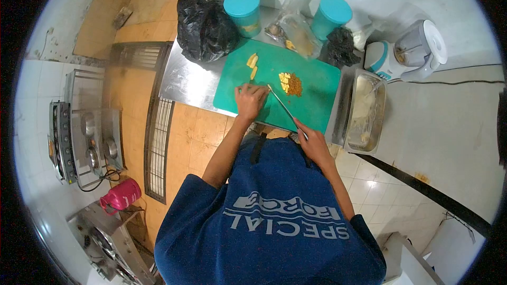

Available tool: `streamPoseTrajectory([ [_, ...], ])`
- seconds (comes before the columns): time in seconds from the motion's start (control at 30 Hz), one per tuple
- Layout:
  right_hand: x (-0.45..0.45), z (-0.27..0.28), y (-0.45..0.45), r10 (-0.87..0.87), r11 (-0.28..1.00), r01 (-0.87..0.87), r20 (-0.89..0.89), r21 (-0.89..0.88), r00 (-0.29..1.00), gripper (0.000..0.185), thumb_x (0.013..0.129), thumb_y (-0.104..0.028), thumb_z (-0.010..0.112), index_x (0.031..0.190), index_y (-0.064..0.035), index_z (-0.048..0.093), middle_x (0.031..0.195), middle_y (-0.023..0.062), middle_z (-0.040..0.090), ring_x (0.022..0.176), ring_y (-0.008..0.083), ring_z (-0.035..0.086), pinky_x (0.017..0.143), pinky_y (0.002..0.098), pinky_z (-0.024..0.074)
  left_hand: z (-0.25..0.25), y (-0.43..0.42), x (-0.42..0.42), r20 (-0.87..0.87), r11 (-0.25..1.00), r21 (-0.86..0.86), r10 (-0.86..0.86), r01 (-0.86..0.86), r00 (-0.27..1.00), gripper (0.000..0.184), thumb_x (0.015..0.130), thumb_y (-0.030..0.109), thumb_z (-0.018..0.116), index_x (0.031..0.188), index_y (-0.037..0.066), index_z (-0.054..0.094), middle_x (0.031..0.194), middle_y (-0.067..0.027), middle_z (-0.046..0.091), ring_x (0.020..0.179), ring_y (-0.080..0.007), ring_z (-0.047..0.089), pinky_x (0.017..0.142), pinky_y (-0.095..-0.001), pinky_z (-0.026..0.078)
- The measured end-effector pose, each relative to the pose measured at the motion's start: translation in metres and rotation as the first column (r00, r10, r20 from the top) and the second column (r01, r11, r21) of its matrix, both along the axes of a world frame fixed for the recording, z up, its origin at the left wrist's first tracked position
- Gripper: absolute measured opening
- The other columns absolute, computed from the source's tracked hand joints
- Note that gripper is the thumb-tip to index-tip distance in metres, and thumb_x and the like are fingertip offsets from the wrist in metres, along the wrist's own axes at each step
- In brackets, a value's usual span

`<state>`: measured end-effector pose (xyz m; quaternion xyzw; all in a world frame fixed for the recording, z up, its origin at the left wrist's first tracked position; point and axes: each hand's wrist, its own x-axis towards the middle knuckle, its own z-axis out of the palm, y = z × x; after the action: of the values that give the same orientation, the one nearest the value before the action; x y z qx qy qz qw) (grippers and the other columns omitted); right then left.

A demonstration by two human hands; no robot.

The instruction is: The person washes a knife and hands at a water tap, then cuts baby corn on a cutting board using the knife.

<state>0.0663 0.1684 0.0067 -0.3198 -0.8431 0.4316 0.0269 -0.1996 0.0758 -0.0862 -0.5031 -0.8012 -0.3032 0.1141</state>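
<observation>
A green cutting board (322, 108) lies on the metal table. My right hand (312, 141) grips the handle of a knife (283, 106), whose blade slants across the board with its tip close to my left fingers. My left hand (250, 101) rests on the board with its fingers curled down; what is under them is hidden. A small yellow bit shows at the blade tip. Peeled yellow sticks (253, 63) lie beyond my left hand. To the right, yellow cut pieces (285, 81) sit against a heap of orange-brown finely chopped bits (295, 86).
Along the back stand a black plastic bag (205, 29), two blue-lidded tubs (243, 13) (331, 16), a clear bag (300, 34) and a small black bag (342, 46). At right are a blender (406, 53) and a metal pan (364, 111). A stove (95, 142) stands far left.
</observation>
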Motion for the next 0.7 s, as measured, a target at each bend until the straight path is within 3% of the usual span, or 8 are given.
streamPoseTrajectory([
  [0.17, -0.008, -0.01, 0.003, 0.009, 0.999, -0.009, 0.005, 0.053, 1.0, 0.045, 0.104, -0.019, 0.059, 0.148, -0.0241, 0.062, 0.094, 0.0294, 0.072, 0.079, 0.0472, 0.07, 0.077, 0.0559, 0.0555, 0.002, -0.002, 0.002, -0.006, 0.999, -0.03, 0.02, -0.02, 1.0, 0.009, 0.087, 0.026, 0.082, 0.094, 0.021, 0.08, 0.101, 0.0051, 0.077, 0.096, -0.0226, 0.063, 0.087, -0.0449, 0.043],
  [0.27, -0.004, -0.007, 0.0, 0.002, 0.999, 0.001, -0.045, 0.046, 0.999, 0.044, 0.104, -0.02, 0.06, 0.148, -0.0238, 0.063, 0.092, 0.0299, 0.071, 0.08, 0.0472, 0.07, 0.079, 0.0561, 0.0554, 0.003, -0.006, 0.001, -0.037, 0.999, -0.037, 0.033, -0.034, 0.999, 0.008, 0.088, 0.025, 0.081, 0.094, 0.02, 0.079, 0.102, 0.0045, 0.076, 0.097, -0.0229, 0.062, 0.086, -0.0449, 0.043],
  [0.47, 0.008, 0.026, 0.001, -0.003, 1.0, 0.002, 0.039, 0.009, 0.999, 0.044, 0.104, -0.025, 0.059, 0.148, -0.0268, 0.063, 0.091, 0.0296, 0.072, 0.084, 0.048, 0.07, 0.084, 0.0576, 0.0547, -0.002, -0.012, 0.0, -0.039, 0.997, -0.068, 0.028, -0.031, 0.999, 0.012, 0.087, 0.024, 0.081, 0.099, 0.023, 0.08, 0.105, 0.0052, 0.074, 0.101, -0.0226, 0.063, 0.088, -0.0448, 0.043],
  [0.53, -0.001, 0.063, 0.003, -0.015, 0.994, 0.043, 0.265, -0.099, 0.964, 0.043, 0.103, -0.019, 0.06, 0.146, -0.0214, 0.065, 0.111, 0.0274, 0.074, 0.095, 0.0471, 0.071, 0.089, 0.0514, 0.0547, -0.001, -0.011, 0.0, -0.038, 0.997, -0.07, 0.015, -0.017, 0.999, 0.014, 0.086, 0.024, 0.081, 0.101, 0.024, 0.08, 0.107, 0.0058, 0.074, 0.102, -0.0226, 0.063, 0.089, -0.0458, 0.043],
  [0.57, 0.0, 0.063, 0.003, -0.019, 0.994, 0.047, 0.263, -0.099, 0.965, 0.043, 0.103, -0.019, 0.06, 0.146, -0.0214, 0.065, 0.111, 0.0274, 0.074, 0.095, 0.0471, 0.071, 0.089, 0.0514, 0.0547, 0.001, -0.011, -0.001, -0.052, 0.998, -0.067, 0.009, -0.013, 0.999, 0.018, 0.085, 0.022, 0.081, 0.102, 0.025, 0.081, 0.106, 0.0064, 0.074, 0.101, -0.0222, 0.063, 0.088, -0.0447, 0.043],
  [0.67, 0.002, 0.06, 0.002, -0.011, 1.0, 0.017, 0.24, -0.025, 0.971, 0.043, 0.103, -0.02, 0.061, 0.145, -0.0222, 0.065, 0.107, 0.0282, 0.074, 0.091, 0.0466, 0.071, 0.086, 0.051, 0.0549, 0.002, -0.009, -0.001, -0.066, 0.998, -0.067, 0.001, -0.006, 0.998, 0.022, 0.084, 0.021, 0.082, 0.104, 0.027, 0.081, 0.105, 0.0072, 0.074, 0.099, -0.0218, 0.062, 0.087, -0.0436, 0.044],
  [0.7, 0.002, 0.058, 0.001, -0.017, 0.999, 0.024, 0.202, -0.032, 0.979, 0.044, 0.104, -0.023, 0.06, 0.148, -0.0252, 0.063, 0.097, 0.0292, 0.072, 0.087, 0.0483, 0.07, 0.086, 0.0544, 0.0544, 0.002, -0.009, -0.001, -0.065, 0.998, -0.069, 0.003, -0.008, 0.998, 0.022, 0.084, 0.021, 0.081, 0.105, 0.027, 0.081, 0.105, 0.0073, 0.074, 0.099, -0.0217, 0.062, 0.088, -0.0436, 0.044],
])
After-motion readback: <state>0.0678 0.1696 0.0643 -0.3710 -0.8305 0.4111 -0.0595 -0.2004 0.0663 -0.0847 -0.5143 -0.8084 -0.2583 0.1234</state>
